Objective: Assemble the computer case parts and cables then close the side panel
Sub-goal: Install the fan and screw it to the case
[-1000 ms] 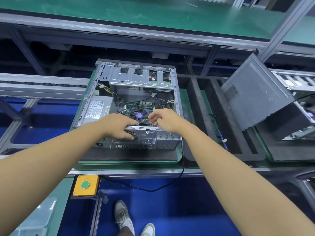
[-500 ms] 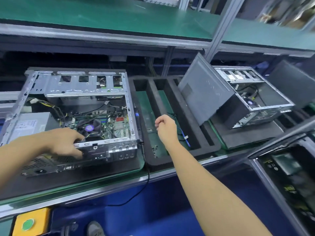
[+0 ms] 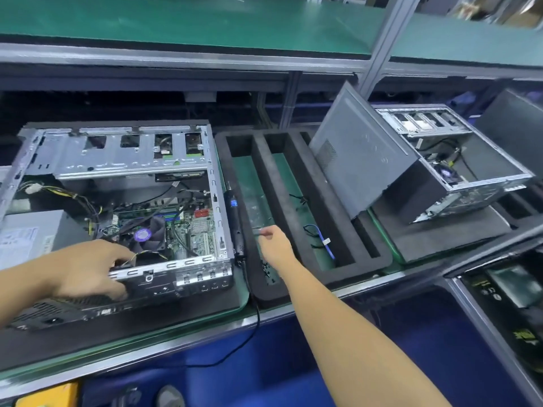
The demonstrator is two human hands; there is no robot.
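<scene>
On green bench, opened computer case, black foam tray

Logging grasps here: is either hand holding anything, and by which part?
Left hand grips the computer case by its near edge. Right hand reaches into the foam tray; whether it pinches anything cannot be told.

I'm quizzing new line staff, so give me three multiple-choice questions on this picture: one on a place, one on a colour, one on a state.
1. Where is the blue cable? A in the foam tray B on the floor C on the green shelf
2. The fan sticker is: A red B purple C yellow
3. The left case's side is: A open B panelled shut C taped
Answers: A, it lies in a tray compartment; B, the hub shows purple; A, the motherboard is exposed.
</scene>
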